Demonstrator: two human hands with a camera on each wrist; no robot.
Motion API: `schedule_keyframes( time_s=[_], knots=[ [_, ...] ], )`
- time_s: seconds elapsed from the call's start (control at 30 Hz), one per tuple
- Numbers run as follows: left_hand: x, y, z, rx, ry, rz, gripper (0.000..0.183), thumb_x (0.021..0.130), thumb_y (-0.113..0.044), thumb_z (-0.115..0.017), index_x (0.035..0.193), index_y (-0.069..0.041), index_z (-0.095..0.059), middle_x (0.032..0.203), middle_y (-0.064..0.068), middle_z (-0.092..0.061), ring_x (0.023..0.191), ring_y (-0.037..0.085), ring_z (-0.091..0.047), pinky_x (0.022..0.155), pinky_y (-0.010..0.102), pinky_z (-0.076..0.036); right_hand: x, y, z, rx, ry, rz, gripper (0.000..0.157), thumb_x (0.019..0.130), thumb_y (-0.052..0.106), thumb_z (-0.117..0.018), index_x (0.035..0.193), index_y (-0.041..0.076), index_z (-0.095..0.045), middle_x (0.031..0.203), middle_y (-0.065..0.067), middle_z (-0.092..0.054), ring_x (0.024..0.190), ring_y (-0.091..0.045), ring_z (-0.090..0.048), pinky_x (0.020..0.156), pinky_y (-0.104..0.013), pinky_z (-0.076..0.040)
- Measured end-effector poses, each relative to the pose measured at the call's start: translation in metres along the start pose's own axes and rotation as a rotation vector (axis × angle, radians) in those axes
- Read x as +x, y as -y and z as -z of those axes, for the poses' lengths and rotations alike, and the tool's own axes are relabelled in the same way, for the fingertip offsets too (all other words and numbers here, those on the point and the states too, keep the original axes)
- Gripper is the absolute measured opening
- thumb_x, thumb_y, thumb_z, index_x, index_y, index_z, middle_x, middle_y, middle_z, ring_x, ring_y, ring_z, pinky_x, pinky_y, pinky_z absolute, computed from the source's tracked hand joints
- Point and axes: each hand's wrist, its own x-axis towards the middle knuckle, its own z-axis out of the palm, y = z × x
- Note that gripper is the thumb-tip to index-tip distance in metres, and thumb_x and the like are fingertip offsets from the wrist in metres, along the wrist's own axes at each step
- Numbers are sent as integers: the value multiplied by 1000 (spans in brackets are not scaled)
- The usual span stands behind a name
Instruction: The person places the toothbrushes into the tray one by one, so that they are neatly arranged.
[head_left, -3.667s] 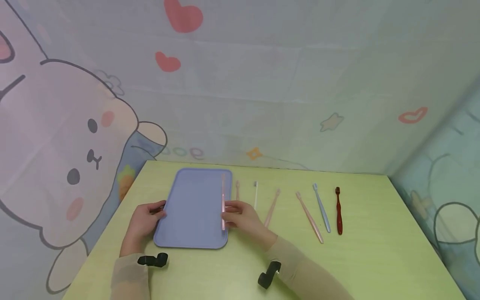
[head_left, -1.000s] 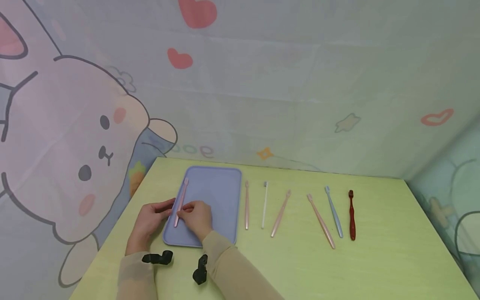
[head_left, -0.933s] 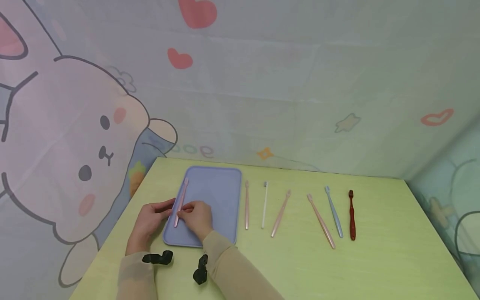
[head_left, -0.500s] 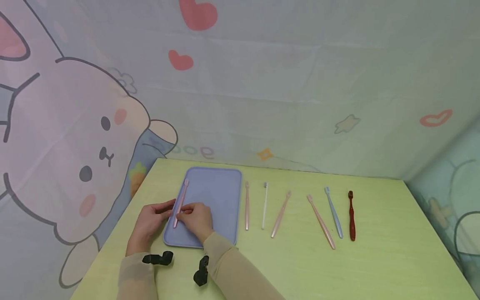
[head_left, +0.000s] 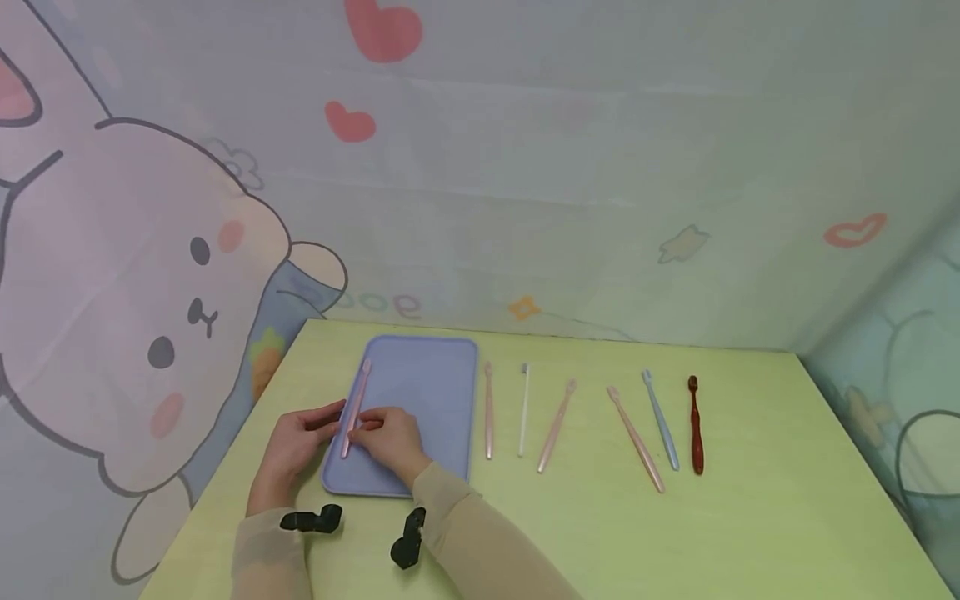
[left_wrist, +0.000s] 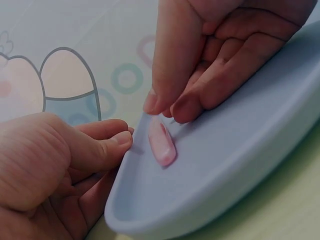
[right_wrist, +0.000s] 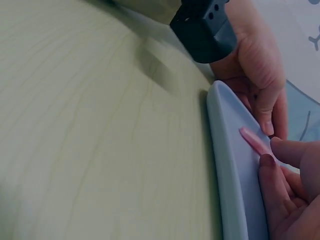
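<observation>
A pale blue tray (head_left: 420,375) lies on the left part of the table. Along its left side, inside the rim, a pink toothbrush (head_left: 363,383) lies lengthwise with its head toward the back. My right hand (head_left: 393,437) reaches over the tray and pinches the toothbrush's handle between thumb and fingers. In the left wrist view, the rounded handle end (left_wrist: 162,145) shows below the right hand's fingertips (left_wrist: 187,107), on the tray floor. My left hand (head_left: 292,446) holds the tray's left rim, thumb tip right at the edge, other fingers partly hidden behind it.
Right of the tray lie several more toothbrushes in a spread row: pink ones (head_left: 489,417), a white one (head_left: 524,417), a blue one (head_left: 662,425) and a dark red one (head_left: 696,429). A printed cloth backdrop (head_left: 525,167) stands behind the yellow-green table (head_left: 600,533).
My right hand has carried the pink toothbrush from the tray's right edge across to its left side and laid it there. During the last second both hands stay nearly still.
</observation>
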Motion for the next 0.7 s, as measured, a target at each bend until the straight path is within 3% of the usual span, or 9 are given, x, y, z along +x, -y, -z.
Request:
schedule_keyframes(
  time_s=[0.13,0.37,0.5,0.7],
  knots=[
    [0,0,0,-15,4,9,44,103,-6,-71,146,-2,-64,138,21,-67,146,39,-49,123,52,-35,-1,-1,6,56,35,-19,37,91,18,-85,124,1,-78,93,3,-79,82,-2,-68,77,-22,-57],
    [1,3,-1,6,-8,7,44,102,-7,-72,146,-3,-65,138,21,-68,145,39,-51,123,53,-35,-6,-7,26,167,112,-68,35,95,13,-79,128,0,-76,96,2,-77,79,-8,-72,75,-22,-60],
    [0,3,-1,12,-10,16,45,102,-8,-72,146,-3,-65,139,20,-68,145,39,-51,123,53,-34,-13,-9,43,139,151,-48,34,97,13,-77,129,1,-75,97,1,-77,80,-11,-73,75,-23,-60],
    [-1,0,-2,-9,-7,18,45,102,-6,-72,147,-1,-63,140,22,-67,145,39,-51,123,53,-36,-25,-14,79,194,231,10,37,100,12,-74,134,-2,-72,110,-7,-77,94,-18,-74,83,-32,-64]
  ],
)
